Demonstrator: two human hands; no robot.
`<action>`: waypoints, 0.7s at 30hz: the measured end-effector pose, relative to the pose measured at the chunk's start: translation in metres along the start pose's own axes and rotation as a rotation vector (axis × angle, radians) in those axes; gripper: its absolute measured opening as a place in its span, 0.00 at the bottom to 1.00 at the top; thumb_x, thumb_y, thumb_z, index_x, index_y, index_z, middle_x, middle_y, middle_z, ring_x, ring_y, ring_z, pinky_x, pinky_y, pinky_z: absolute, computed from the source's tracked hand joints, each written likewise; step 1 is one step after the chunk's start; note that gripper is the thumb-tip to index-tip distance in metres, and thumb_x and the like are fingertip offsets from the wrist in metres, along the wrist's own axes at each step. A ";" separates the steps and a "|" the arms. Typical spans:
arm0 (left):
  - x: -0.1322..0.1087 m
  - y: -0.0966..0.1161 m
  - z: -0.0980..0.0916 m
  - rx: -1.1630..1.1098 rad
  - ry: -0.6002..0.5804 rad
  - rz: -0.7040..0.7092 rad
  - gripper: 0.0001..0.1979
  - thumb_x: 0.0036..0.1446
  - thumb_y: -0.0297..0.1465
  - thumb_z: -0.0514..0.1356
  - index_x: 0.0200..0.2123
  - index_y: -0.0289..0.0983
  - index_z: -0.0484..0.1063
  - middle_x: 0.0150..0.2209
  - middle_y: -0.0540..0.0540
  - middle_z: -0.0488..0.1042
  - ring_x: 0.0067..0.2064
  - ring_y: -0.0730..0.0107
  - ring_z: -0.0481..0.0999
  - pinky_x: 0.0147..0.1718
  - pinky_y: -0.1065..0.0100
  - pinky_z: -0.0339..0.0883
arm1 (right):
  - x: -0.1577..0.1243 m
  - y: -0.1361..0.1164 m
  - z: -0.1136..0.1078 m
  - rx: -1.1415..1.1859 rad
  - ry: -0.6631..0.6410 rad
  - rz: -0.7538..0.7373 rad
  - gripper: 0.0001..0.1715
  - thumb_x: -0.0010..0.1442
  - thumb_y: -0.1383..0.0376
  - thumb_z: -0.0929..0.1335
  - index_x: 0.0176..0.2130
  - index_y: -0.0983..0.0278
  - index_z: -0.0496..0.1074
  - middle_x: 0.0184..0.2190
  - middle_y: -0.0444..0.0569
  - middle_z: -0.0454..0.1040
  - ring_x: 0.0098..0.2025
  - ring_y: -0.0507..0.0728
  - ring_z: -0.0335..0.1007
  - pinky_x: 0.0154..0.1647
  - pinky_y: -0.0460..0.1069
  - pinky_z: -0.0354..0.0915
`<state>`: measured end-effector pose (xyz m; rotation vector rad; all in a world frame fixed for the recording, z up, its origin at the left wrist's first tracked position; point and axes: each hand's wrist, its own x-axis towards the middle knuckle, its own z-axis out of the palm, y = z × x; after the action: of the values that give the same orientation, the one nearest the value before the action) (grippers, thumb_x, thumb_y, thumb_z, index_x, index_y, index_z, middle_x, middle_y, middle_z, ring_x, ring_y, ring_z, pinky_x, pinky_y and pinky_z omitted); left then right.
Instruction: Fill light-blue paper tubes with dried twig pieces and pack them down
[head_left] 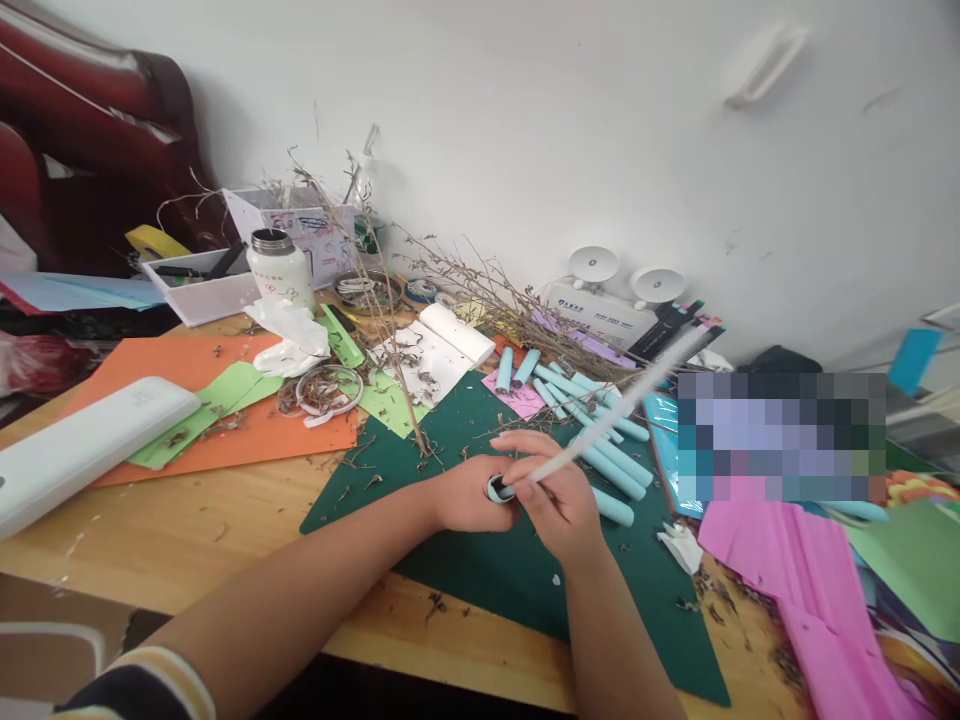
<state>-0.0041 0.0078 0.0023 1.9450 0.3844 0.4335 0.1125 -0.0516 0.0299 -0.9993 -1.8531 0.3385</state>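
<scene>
My left hand [469,493] is wrapped round a light blue paper tube [493,484], whose open end faces up and toward me. In my right hand [559,500] a long whitish stick [619,405] is pinched between thumb and fingers. Its lower end is at the tube's mouth; how far it reaches inside is hidden. The stick slants up to the right. Both hands are over the dark green cutting mat [480,580]. Several more light blue tubes [611,465] lie just beyond my right hand. A dry twig [409,390] stands out behind my left hand.
Dry branches [480,280] spread along the wall. At left are orange paper [247,445], a white elongated device [90,450], a white bottle [279,270] and a ring-shaped roll [330,392]. Pink crepe paper [802,570] hangs at right. Leaf crumbs litter mat and table.
</scene>
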 end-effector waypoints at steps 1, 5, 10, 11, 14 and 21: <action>0.000 0.000 0.000 -0.009 -0.010 -0.007 0.05 0.36 0.21 0.52 0.21 0.33 0.59 0.20 0.52 0.61 0.26 0.75 0.63 0.23 0.75 0.58 | 0.000 0.000 0.000 0.023 0.041 -0.017 0.09 0.56 0.67 0.59 0.29 0.61 0.66 0.37 0.49 0.70 0.43 0.57 0.64 0.44 0.56 0.61; 0.000 0.000 0.000 0.020 -0.013 -0.042 0.04 0.36 0.22 0.52 0.20 0.34 0.59 0.20 0.53 0.60 0.24 0.76 0.62 0.22 0.75 0.57 | -0.001 0.000 -0.001 -0.030 0.074 -0.018 0.09 0.56 0.68 0.58 0.30 0.61 0.66 0.37 0.49 0.69 0.41 0.56 0.64 0.42 0.55 0.61; -0.001 -0.005 0.002 -0.050 0.029 -0.058 0.05 0.36 0.22 0.53 0.20 0.34 0.58 0.20 0.54 0.60 0.24 0.78 0.60 0.22 0.76 0.56 | -0.004 0.002 -0.002 -0.153 0.141 -0.067 0.08 0.55 0.67 0.59 0.31 0.63 0.67 0.41 0.51 0.67 0.43 0.57 0.62 0.42 0.56 0.60; -0.001 -0.006 0.002 -0.077 0.037 -0.052 0.05 0.36 0.22 0.54 0.19 0.34 0.58 0.20 0.54 0.60 0.24 0.78 0.60 0.23 0.76 0.56 | -0.004 0.003 -0.002 -0.101 0.241 -0.079 0.09 0.56 0.66 0.58 0.31 0.63 0.67 0.41 0.51 0.67 0.43 0.57 0.63 0.41 0.55 0.60; -0.002 -0.006 0.002 -0.121 0.048 -0.013 0.06 0.36 0.22 0.54 0.18 0.34 0.57 0.20 0.54 0.60 0.25 0.78 0.60 0.24 0.76 0.57 | -0.005 0.008 -0.001 0.083 0.499 -0.068 0.12 0.57 0.65 0.57 0.30 0.63 0.67 0.37 0.50 0.68 0.40 0.57 0.64 0.38 0.54 0.61; -0.003 -0.003 0.001 -0.174 0.053 0.002 0.05 0.38 0.24 0.54 0.20 0.34 0.58 0.21 0.54 0.60 0.24 0.79 0.59 0.24 0.76 0.56 | -0.002 0.017 0.003 0.302 0.646 0.077 0.08 0.57 0.66 0.59 0.32 0.61 0.66 0.31 0.47 0.67 0.35 0.55 0.66 0.34 0.55 0.63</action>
<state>-0.0065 0.0066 -0.0014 1.7680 0.3669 0.5041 0.1184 -0.0420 0.0173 -0.8427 -1.1449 0.2869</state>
